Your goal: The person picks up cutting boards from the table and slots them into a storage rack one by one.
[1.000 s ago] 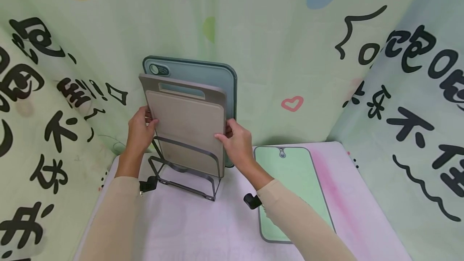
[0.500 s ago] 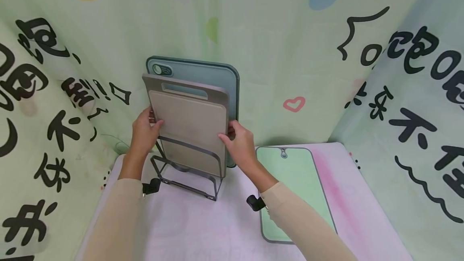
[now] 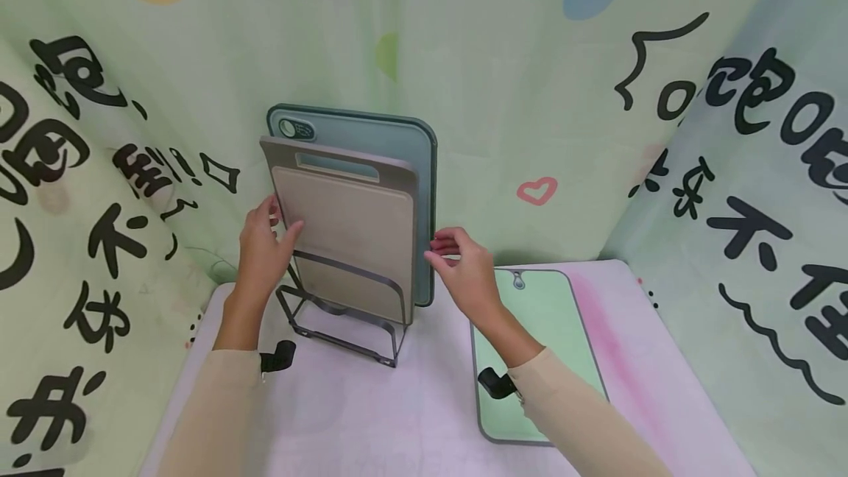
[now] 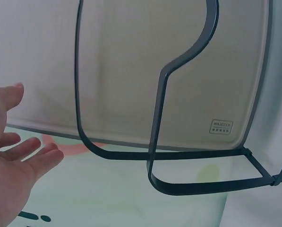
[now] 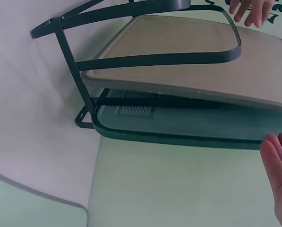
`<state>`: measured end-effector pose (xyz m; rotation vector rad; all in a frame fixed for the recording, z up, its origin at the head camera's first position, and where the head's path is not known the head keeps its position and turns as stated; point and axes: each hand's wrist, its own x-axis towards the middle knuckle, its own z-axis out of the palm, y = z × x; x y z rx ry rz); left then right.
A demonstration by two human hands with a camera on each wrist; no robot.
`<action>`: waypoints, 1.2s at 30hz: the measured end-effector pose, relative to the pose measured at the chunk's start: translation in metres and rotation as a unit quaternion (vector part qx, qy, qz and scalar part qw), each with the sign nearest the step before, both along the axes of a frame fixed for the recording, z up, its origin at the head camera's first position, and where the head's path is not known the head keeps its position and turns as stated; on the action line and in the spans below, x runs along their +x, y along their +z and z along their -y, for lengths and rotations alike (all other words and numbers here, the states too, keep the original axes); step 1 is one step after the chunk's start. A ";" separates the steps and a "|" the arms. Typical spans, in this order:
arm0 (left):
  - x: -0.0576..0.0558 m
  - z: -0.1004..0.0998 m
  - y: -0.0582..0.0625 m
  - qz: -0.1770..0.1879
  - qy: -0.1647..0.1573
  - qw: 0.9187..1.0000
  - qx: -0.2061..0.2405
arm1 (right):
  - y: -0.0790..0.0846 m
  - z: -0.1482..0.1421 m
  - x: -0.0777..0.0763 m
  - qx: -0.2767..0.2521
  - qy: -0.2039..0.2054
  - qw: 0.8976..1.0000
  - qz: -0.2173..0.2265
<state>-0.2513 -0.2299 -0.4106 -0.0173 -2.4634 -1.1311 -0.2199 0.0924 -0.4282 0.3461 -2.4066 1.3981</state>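
A beige cutting board (image 3: 344, 234) with a handle slot stands in a dark metal rack (image 3: 351, 347). Behind it, also upright in the rack, is a taller blue-grey cutting board (image 3: 424, 190). My left hand (image 3: 261, 249) is at the beige board's left edge, thumb spread away from the fingers. In the left wrist view, no grip shows, and the fingers (image 4: 46, 161) are relaxed and parted. To the right of the blue-grey board, my right hand (image 3: 467, 274) is held beside its edge with loosely bent fingers, holding nothing.
A light green cutting board (image 3: 530, 359) with a grey rim lies flat on the white-and-pink table cover (image 3: 371, 418), partly under my right forearm. Printed curtains (image 3: 477, 109) enclose the table at the back and both sides.
My right hand has let go of the beige board's right edge and moved right. My left hand has loosened, its thumb lifting off the front. Both boards in the rack have stayed put.
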 end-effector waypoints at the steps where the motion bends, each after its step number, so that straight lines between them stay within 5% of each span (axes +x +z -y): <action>1: 0.002 0.000 0.000 -0.004 0.002 1.000 0.001 | 0.000 -0.003 0.001 -0.001 0.000 1.000 0.000; 22: 0.053 -0.036 -0.012 -0.034 -0.037 0.999 0.021 | -0.013 -0.082 0.030 0.032 -0.003 0.999 0.002; 30: 0.065 -0.056 -0.014 -0.057 -0.055 0.996 0.030 | -0.022 -0.110 0.039 0.040 0.002 0.999 -0.005; 36: 0.075 -0.071 -0.015 -0.042 -0.071 0.996 0.031 | -0.030 -0.131 0.045 0.052 0.005 0.999 0.009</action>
